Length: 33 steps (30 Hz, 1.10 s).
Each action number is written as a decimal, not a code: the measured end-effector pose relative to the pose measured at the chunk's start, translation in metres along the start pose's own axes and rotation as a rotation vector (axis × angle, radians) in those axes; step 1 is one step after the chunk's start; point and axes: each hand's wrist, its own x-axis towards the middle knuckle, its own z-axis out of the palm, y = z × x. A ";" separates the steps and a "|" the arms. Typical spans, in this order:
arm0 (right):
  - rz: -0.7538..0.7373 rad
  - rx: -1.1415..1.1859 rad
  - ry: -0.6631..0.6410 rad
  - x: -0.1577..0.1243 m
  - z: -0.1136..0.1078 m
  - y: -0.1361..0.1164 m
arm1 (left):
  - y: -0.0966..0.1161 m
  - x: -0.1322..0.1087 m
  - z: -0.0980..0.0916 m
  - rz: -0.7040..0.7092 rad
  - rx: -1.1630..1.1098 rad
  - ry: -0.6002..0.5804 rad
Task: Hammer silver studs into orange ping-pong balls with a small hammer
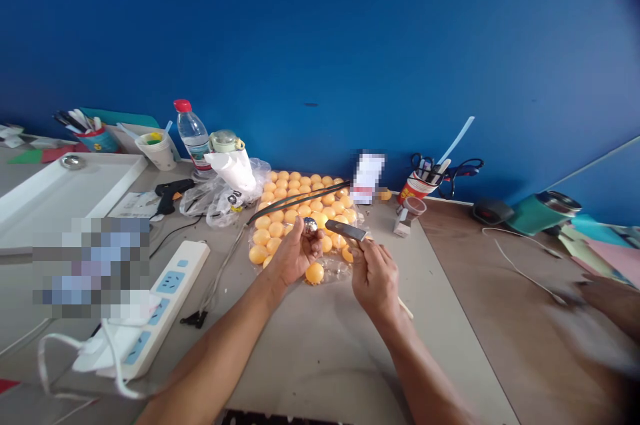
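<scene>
My left hand is closed around a small shiny silver ball, pinched at the fingertips above the table. My right hand grips a tool with a flat grey metal blade, whose tip points at the silver ball and nearly touches it. A thin pale stick pokes out below the right hand. Just beyond both hands lies a clear plastic bag with several orange ping-pong balls. One orange ball sits right under my left hand.
A white power strip and cables lie at the left, beside a white tray. A black glue gun, water bottle, paper cups and a scissors cup line the blue wall. Another person's blurred hand rests far right.
</scene>
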 end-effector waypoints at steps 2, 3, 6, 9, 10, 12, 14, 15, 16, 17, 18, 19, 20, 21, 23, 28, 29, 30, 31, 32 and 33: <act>0.001 -0.004 -0.006 0.000 0.001 -0.001 | -0.001 0.000 0.001 0.001 0.024 0.011; 0.003 -0.008 -0.007 0.001 0.001 -0.002 | -0.002 -0.001 0.001 0.000 0.042 0.015; -0.009 -0.020 -0.052 0.001 0.006 -0.003 | -0.004 -0.001 0.002 -0.017 0.095 0.039; -0.034 -0.019 -0.115 0.000 0.009 -0.003 | -0.004 0.000 0.001 -0.040 0.110 0.074; -0.033 -0.016 -0.114 -0.001 0.009 -0.002 | -0.004 0.000 0.001 -0.042 0.108 0.074; -0.018 -0.010 -0.084 -0.001 0.008 -0.002 | -0.003 0.000 -0.001 -0.027 0.110 0.051; -0.009 -0.009 -0.067 -0.001 0.008 -0.003 | -0.003 0.000 -0.001 -0.013 0.123 0.022; -0.012 -0.010 -0.073 0.000 0.008 -0.003 | -0.003 0.000 -0.001 -0.012 0.131 0.016; -0.021 -0.011 -0.085 0.000 0.008 -0.004 | -0.003 0.000 -0.001 -0.011 0.137 0.018; -0.029 -0.009 -0.098 0.000 0.008 -0.004 | -0.003 -0.001 0.000 -0.013 0.138 0.023; -0.034 -0.004 -0.107 0.001 0.008 -0.004 | -0.003 -0.001 0.001 -0.016 0.132 0.027; -0.033 0.002 -0.109 0.000 0.008 -0.004 | -0.002 -0.001 0.002 -0.017 0.120 0.031; -0.027 0.008 -0.105 0.000 0.008 -0.003 | -0.002 -0.001 0.002 -0.016 0.105 0.036; -0.016 0.013 -0.099 -0.001 0.008 -0.002 | -0.001 -0.001 0.003 -0.015 0.091 0.045; 0.005 0.013 -0.092 -0.002 0.008 -0.001 | 0.000 0.000 0.004 -0.015 0.058 0.078; -0.006 0.017 -0.091 -0.002 0.007 -0.002 | 0.003 0.002 0.005 -0.019 -0.017 0.083; -0.010 0.020 -0.090 -0.001 0.007 -0.002 | 0.003 0.002 0.005 -0.025 -0.021 0.079; -0.011 0.021 -0.088 -0.001 0.007 -0.003 | 0.003 0.002 0.005 -0.034 -0.023 0.080; -0.009 0.020 -0.085 0.000 0.007 -0.003 | 0.003 0.002 0.004 -0.041 -0.025 0.083; -0.002 0.016 -0.082 0.000 0.007 -0.003 | 0.002 0.001 0.004 -0.045 -0.030 0.082; 0.008 0.010 -0.078 0.000 0.007 -0.002 | 0.002 0.001 0.003 -0.049 -0.036 0.077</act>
